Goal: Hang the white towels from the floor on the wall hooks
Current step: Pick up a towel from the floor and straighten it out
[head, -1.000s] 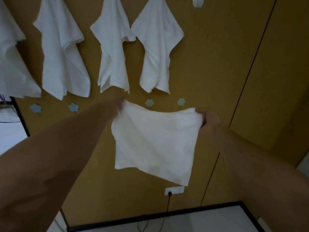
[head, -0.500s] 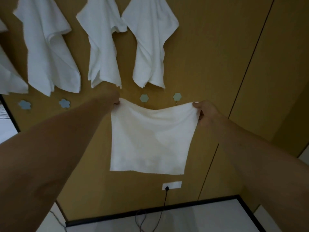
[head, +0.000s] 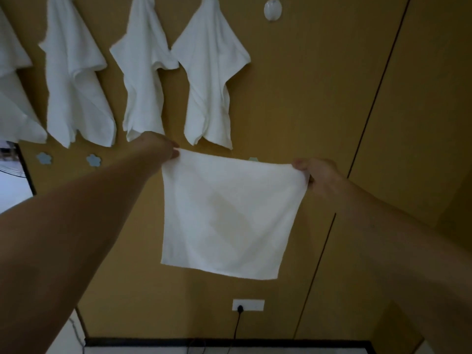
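Observation:
I hold a square white towel (head: pixel 229 213) stretched flat in front of the brown wall. My left hand (head: pixel 161 148) pinches its top left corner and my right hand (head: pixel 316 175) pinches its top right corner. Several white towels hang on the wall above, among them one (head: pixel 209 80) directly over the held towel and one (head: pixel 143 80) to its left. A round white hook (head: pixel 272 8) with nothing on it sits on the wall at the upper right of the hung towels.
Small blue flower-shaped hooks (head: pixel 93 159) line the wall below the hung towels. A white wall socket (head: pixel 248 304) with a black cable plugged in sits low on the wall. A dark skirting strip (head: pixel 229 342) runs along the floor.
The view has tilted up, so the round white hook shows again. Both hands still pinch the towel's corners, and it hangs flat and spread between them.

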Available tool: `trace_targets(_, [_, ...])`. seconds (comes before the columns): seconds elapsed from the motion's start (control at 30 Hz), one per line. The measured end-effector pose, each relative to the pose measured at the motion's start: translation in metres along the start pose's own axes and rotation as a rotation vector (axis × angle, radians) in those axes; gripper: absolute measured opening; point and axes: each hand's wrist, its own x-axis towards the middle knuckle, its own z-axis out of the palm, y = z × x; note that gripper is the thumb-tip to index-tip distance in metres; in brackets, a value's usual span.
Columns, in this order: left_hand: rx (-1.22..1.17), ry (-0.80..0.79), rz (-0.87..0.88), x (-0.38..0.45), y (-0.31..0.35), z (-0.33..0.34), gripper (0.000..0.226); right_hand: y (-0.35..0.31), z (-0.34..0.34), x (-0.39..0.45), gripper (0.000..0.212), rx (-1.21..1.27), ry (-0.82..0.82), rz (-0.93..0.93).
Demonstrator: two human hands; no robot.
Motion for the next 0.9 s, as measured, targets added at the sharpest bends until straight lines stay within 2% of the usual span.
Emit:
trace_targets(0.1, [0.091,0.129,-0.031,-0.013,0.021,0.01,0.035,-0.011,-0.022,-0.001,0.04,-0.094,-0.023,-0.109])
trace_targets(0.17, [0.184,0.2,0.017,-0.019,0.034,0.016,0.038,-0.017,-0.034,0.001,0.041,-0.153,-0.016,-0.171])
trace_targets(0.3, [0.291,0.315,0.074,-0.028,0.057,0.022,0.033,-0.026,-0.055,0.014,0.025,-0.22,0.088,-0.242])
trace_targets(0.37, [0.311,0.349,0.146,-0.029,0.068,0.028,0.027,-0.031,-0.063,0.021,0.017,-0.331,0.155,-0.297])
trace_targets(0.47, [0.236,0.331,0.371,-0.032,0.086,0.036,0.009,-0.042,-0.074,0.027,0.01,-0.581,0.242,-0.45])
trace_targets(0.57, [0.185,0.282,0.533,-0.037,0.102,0.037,0.023,-0.058,-0.084,0.023,0.007,-0.679,0.224,-0.637])
trace_targets(0.7, [0.322,0.248,0.616,-0.045,0.124,0.034,0.034,-0.08,-0.091,0.015,0.034,-0.721,0.154,-0.794])
trace_targets(0.9, [0.513,0.227,0.66,-0.049,0.158,0.039,0.033,-0.098,-0.08,0.021,0.018,-0.811,0.206,-0.9])
